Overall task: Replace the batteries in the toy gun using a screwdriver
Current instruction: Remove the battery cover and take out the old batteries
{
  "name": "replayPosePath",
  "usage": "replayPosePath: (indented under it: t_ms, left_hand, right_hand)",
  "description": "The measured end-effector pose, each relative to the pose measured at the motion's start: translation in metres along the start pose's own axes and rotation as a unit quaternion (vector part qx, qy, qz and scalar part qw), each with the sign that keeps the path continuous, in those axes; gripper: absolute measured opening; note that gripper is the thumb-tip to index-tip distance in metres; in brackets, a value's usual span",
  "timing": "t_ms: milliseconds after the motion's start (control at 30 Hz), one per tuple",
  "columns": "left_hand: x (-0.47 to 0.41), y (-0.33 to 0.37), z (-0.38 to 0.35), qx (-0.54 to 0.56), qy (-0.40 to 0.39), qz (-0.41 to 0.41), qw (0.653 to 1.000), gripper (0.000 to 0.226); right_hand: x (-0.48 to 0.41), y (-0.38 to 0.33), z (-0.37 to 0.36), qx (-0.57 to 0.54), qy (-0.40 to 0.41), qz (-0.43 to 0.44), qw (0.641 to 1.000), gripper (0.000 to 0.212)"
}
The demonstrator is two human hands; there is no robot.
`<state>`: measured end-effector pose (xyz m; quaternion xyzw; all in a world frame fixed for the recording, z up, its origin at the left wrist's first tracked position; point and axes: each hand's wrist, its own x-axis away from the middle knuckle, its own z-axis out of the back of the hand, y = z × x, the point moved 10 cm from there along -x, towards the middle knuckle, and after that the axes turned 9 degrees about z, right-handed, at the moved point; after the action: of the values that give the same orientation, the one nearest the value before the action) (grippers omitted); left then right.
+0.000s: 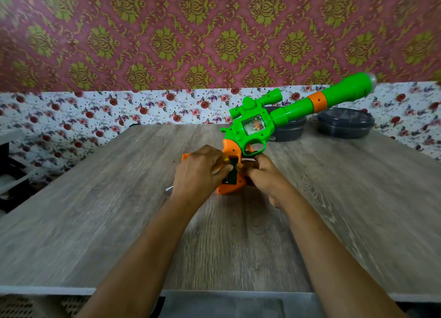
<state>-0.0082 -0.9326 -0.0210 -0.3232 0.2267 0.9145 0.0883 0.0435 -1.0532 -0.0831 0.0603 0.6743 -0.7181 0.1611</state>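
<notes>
A green toy gun with an orange grip stands on its butt on the wooden table, barrel pointing up and to the right. The grip's battery compartment is open and a dark battery shows in it. My left hand pinches at that battery with its fingertips. My right hand grips the orange handle from the right side. An orange cover piece peeks out behind my left hand. A thin metal tip, perhaps the screwdriver, lies by my left wrist, mostly hidden.
Two dark round lidded containers sit at the table's far right, behind the gun. A small dark speck lies left of my hand. Floral cloth covers the surface behind the table. Dark objects stand at the far left edge.
</notes>
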Motion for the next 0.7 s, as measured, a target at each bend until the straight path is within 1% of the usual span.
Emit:
replayPosePath:
  t_ms: [67,133,233,300,367,400,467,500,567,633,700]
  left_hand:
    - [0.001,0.004,0.003,0.006,0.012,-0.001,1.0,0.032]
    - [0.002,0.005,0.007,0.027,0.023,0.005,0.999,0.029]
    - [0.004,0.001,0.007,0.051,0.019,0.027,0.998,0.029]
    - [0.004,-0.002,0.012,0.097,0.028,0.036,0.994,0.027]
    - [0.0,-0.016,0.021,0.172,0.053,0.075,0.981,0.019]
    - [-0.001,-0.027,0.026,0.188,0.074,0.102,0.974,0.014]
    - [-0.003,-0.047,0.032,0.152,0.111,0.143,0.972,0.012]
    - [-0.003,-0.054,0.03,0.123,0.109,0.156,0.974,0.015]
    - [-0.004,-0.056,0.02,0.068,0.063,0.17,0.981,0.02]
    - [-0.002,-0.05,0.008,-0.011,0.007,0.164,0.986,0.024]
    - [0.0,-0.046,-0.003,-0.087,-0.031,0.153,0.984,0.024]
  right_hand:
    - [0.001,0.001,0.002,0.007,0.002,-0.005,1.0,0.024]
    - [0.002,0.002,0.002,0.001,0.002,-0.009,1.0,0.024]
    - [0.001,0.003,0.003,0.004,0.006,-0.012,1.0,0.023]
    - [0.001,0.005,0.005,0.002,0.014,-0.015,1.0,0.023]
    - [0.0,0.005,0.008,-0.011,0.023,-0.017,1.0,0.026]
    - [-0.001,0.005,0.009,-0.016,0.026,-0.015,0.999,0.027]
    - [-0.002,0.005,0.011,-0.018,0.031,-0.011,0.999,0.029]
    - [-0.002,0.005,0.012,-0.02,0.031,-0.011,0.999,0.029]
    - [-0.001,0.003,0.012,-0.026,0.028,-0.009,0.999,0.03]
    - [-0.001,0.002,0.011,-0.029,0.03,-0.006,0.999,0.031]
    - [0.0,-0.002,0.013,-0.025,0.038,0.008,0.999,0.033]
